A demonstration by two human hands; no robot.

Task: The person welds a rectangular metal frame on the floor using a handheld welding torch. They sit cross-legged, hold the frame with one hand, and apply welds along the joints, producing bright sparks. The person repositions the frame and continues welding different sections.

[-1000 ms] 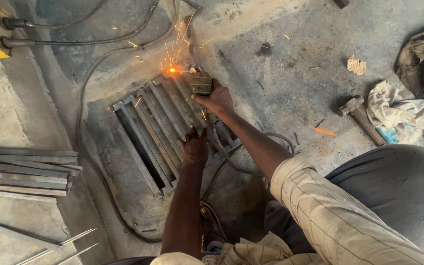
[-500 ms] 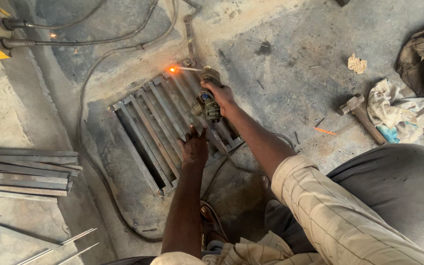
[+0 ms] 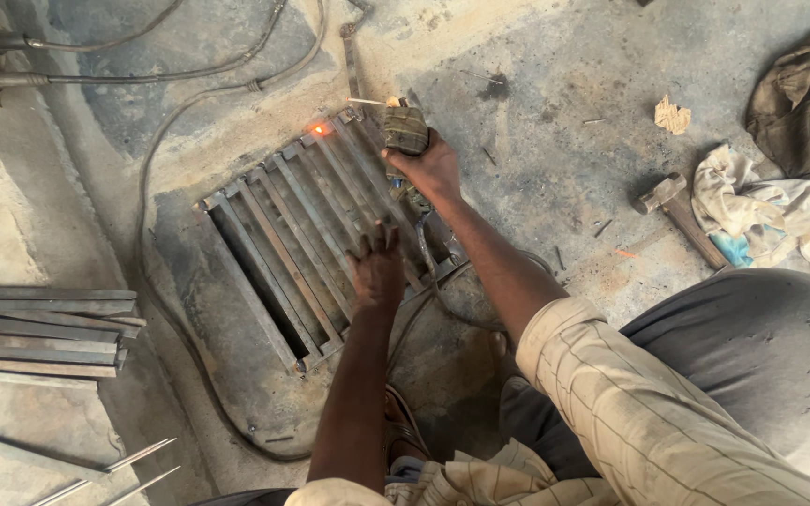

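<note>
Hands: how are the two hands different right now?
The right hand is closed around a wrapped welding holder at the grate's far end; the left hand holds nothing. The left hand lies with fingers spread on the bars; the right hand is curled in a grip. The right arm wears a checked sleeve; the left forearm is bare. Both hands are bare and over the same grate.

Dull, rusty metal grille (image 3: 316,234) on rough, matt concrete floor (image 3: 536,131).
</note>
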